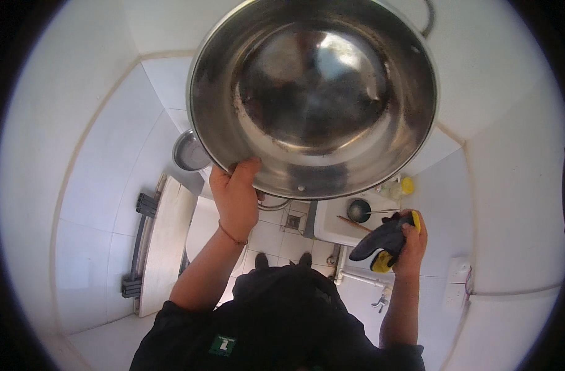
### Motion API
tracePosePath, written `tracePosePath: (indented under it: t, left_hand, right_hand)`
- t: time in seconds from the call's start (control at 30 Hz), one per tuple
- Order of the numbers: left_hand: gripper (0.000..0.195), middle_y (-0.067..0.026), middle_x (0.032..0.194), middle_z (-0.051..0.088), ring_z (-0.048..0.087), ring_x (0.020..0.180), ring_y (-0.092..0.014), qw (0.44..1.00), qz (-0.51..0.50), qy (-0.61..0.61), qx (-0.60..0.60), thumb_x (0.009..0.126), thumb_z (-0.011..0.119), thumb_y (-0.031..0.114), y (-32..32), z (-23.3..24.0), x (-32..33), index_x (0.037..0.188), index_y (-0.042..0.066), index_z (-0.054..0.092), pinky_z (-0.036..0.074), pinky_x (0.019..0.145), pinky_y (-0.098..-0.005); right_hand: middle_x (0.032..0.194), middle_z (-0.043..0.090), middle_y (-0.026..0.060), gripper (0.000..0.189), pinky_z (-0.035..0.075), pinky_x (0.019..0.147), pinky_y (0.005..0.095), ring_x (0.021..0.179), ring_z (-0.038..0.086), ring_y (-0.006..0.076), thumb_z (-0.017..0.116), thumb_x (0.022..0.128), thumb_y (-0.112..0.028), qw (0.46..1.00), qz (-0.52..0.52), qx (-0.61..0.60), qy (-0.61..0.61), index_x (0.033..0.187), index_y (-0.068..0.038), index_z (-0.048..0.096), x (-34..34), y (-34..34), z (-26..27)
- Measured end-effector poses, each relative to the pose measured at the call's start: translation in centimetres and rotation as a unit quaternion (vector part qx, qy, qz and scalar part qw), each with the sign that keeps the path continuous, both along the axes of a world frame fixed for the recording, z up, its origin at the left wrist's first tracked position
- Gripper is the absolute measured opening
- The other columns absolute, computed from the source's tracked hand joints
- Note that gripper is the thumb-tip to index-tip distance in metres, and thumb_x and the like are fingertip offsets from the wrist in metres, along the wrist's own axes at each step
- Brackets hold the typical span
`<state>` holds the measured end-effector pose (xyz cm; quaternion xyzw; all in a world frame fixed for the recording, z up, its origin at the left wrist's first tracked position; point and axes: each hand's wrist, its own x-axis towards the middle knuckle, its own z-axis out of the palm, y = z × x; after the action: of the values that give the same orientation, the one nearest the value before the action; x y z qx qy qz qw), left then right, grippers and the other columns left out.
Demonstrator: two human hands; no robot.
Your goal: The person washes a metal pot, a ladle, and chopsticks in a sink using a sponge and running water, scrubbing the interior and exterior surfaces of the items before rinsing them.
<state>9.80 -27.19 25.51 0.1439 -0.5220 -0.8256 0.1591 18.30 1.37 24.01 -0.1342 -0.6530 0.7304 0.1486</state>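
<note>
A wide stainless steel pot (310, 92) is raised before me with its inside turned towards my head. My left hand (236, 195) grips its near left rim, thumb over the inner wall. Stains and pale residue ring the pot's shiny bottom. Off to the right and lower, my right hand (411, 250) holds a black cloth item with yellow parts (379, 241), which looks like a work glove, bunched in the fingers. The cloth and the pot are apart. The pot blocks the view of what lies behind it.
A white sink (328, 222) at right holds a dark round bowl (358, 211) and a thin wooden stick (352, 222). Beside it stands a yellow-lidded jar (405, 185). A metal basin (192, 150) sits at left, above a wooden board (164, 250). A tap (380, 303) juts out below right.
</note>
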Motion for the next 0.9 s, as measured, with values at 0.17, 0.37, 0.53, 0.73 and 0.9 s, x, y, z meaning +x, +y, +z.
tracePosePath:
  t: [0.17,0.37,0.53,0.73,0.9]
  left_hand:
    - [0.020,-0.0167,0.076,0.065,0.056,0.043,-0.020,0.984,-0.155,-0.077,0.044,0.081,0.056,0.013,-1.1,-5.8,-0.3,0.089,-0.006,0.058,0.042,0.038,-0.0274]
    - [0.015,-0.0084,0.068,0.056,0.053,0.047,-0.017,0.942,-0.088,-0.289,0.145,0.083,0.056,0.016,-4.3,-15.7,5.2,0.086,0.001,0.059,0.046,0.044,-0.0282]
    - [0.016,-0.0020,0.068,0.054,0.054,0.058,-0.015,0.944,0.005,-0.297,0.145,0.083,0.058,0.024,-10.0,-22.9,6.8,0.088,0.009,0.059,0.054,0.051,-0.0348]
    - [0.013,-0.0020,0.068,0.055,0.057,0.057,-0.016,0.956,0.121,-0.227,0.142,0.081,0.057,0.021,-15.2,-22.3,5.4,0.088,0.010,0.058,0.050,0.048,-0.0326]
    - [0.016,0.0002,0.078,0.062,0.055,0.057,-0.011,0.960,0.147,-0.187,0.150,0.087,0.050,0.022,-19.6,-22.1,6.5,0.093,0.010,0.058,0.046,0.053,-0.0302]
  right_hand:
    - [0.091,0.059,0.0103,0.028,0.049,0.078,0.0303,0.083,0.060,0.0203,0.049,0.082,-0.016,0.997,-0.034,0.026,-0.066,0.104,0.000,0.055,1.2,2.4,-4.0]
    - [0.089,0.057,0.0053,0.026,0.046,0.073,0.0259,0.078,0.054,0.0129,0.050,0.082,-0.013,0.987,-0.015,0.044,-0.152,0.103,0.000,0.057,2.0,4.9,-9.1]
    - [0.085,0.055,0.0028,0.027,0.043,0.070,0.0245,0.076,0.052,0.0118,0.053,0.084,-0.020,0.983,0.032,0.068,-0.166,0.101,0.000,0.060,0.7,6.6,-12.5]
    - [0.086,0.056,0.0032,0.028,0.043,0.071,0.0254,0.080,0.052,0.0111,0.059,0.089,-0.028,0.953,0.186,0.120,-0.204,0.093,-0.001,0.061,-1.9,6.5,-13.9]
    - [0.088,0.060,0.0074,0.020,0.044,0.079,0.0296,0.082,0.056,0.0148,0.060,0.086,-0.021,0.882,0.396,0.100,-0.236,0.089,-0.002,0.059,-8.1,1.5,-16.1]
